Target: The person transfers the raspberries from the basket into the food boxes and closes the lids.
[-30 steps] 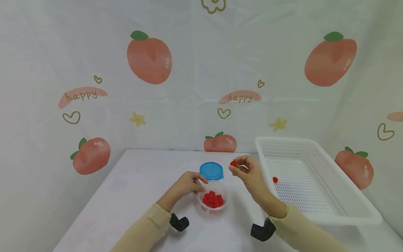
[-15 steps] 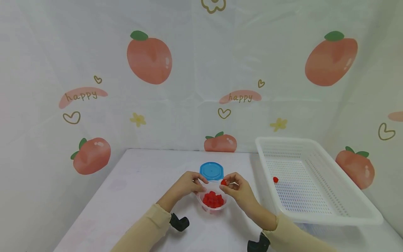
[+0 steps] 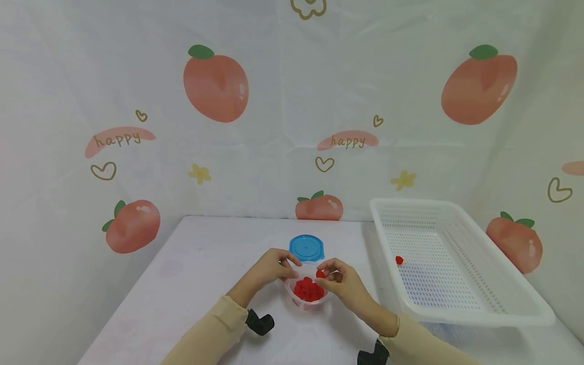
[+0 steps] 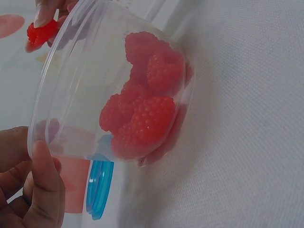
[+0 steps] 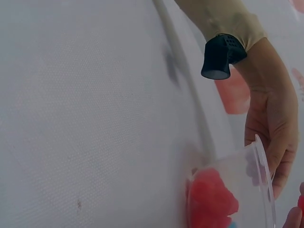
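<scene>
A clear round plastic tub point(image 4: 80, 95) stands on the table with several red raspberries point(image 4: 152, 116) heaped at its bottom. My left hand point(image 3: 272, 264) pinches the tub's rim at its left side, thumb outside in the left wrist view. Over the right part of the tub's mouth, my right hand point(image 3: 343, 284) pinches a single raspberry point(image 3: 320, 274) between thumb and fingertips. That same berry shows above the rim in the left wrist view, beyond the tub wall. A blue lid point(image 3: 306, 247) lies flat just behind the tub.
To the right stands a large white perforated plastic basket point(image 3: 483, 253), with one raspberry point(image 3: 399, 260) near its left wall. A printed cloth backdrop point(image 3: 264, 172) hangs behind the white table point(image 3: 191, 284). Black wrist cameras point(image 3: 260, 322) sit under both wrists.
My right hand has carried the raspberry left and down from beside the basket to above the tub. My left hand has stayed on the rim, and the tub has not moved.
</scene>
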Motion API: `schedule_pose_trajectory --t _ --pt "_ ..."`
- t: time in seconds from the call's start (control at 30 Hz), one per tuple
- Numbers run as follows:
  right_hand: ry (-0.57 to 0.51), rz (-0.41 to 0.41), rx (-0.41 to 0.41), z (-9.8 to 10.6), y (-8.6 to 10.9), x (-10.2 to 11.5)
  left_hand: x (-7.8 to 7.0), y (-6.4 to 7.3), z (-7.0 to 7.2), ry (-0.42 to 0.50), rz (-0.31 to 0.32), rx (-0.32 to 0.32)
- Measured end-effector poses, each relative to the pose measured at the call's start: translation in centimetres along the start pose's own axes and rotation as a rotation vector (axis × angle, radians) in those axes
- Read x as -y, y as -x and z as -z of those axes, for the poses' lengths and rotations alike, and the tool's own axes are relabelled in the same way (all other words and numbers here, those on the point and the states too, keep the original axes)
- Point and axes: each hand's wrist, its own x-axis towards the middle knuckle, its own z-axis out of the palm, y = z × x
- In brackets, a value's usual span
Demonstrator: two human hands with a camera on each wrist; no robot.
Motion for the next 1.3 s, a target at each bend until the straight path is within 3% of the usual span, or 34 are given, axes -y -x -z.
schedule_pose_trajectory --t 0.57,1.3 --pt "0.055 -0.003 0.082 0.33 -0.12 0.15 0.01 0.03 0.03 -0.005 0.007 -0.004" --pt "0.059 0.005 0.108 0.26 -0.42 -0.15 -0.07 0.00 -0.03 -0.011 0.011 -0.006"
